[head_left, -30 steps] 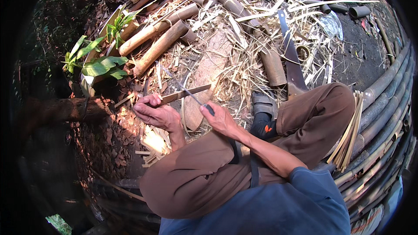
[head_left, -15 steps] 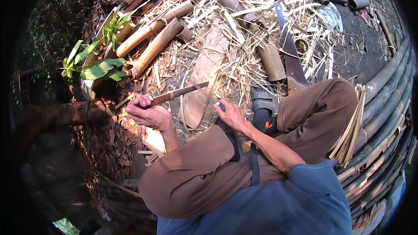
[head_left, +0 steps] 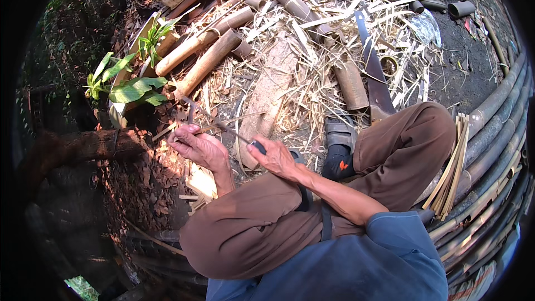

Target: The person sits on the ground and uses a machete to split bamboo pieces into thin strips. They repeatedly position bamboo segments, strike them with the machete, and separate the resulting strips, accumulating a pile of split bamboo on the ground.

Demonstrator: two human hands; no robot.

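Note:
My left hand (head_left: 202,149) is closed around one end of a narrow bamboo strip (head_left: 241,117), which points away to the right. In my right hand (head_left: 274,158) is the dark handle of a knife (head_left: 233,131). Its thin blade slants up and to the left, crossing the strip close to my left fingers. The blade's far part is a little blurred. Beneath both hands lies a worn wooden plank (head_left: 271,86) among pale shavings.
Bamboo shavings (head_left: 312,89) litter the ground around a handsaw (head_left: 374,69). Cut bamboo tubes (head_left: 214,58) lie at the far left, near a leafy plant (head_left: 134,89). Split strips (head_left: 450,170) lean beside my right knee, next to long bamboo poles (head_left: 490,128).
My right hand and the knife have moved left and nearer to me, the blade now close to my left hand. The strip has turned and looks narrower.

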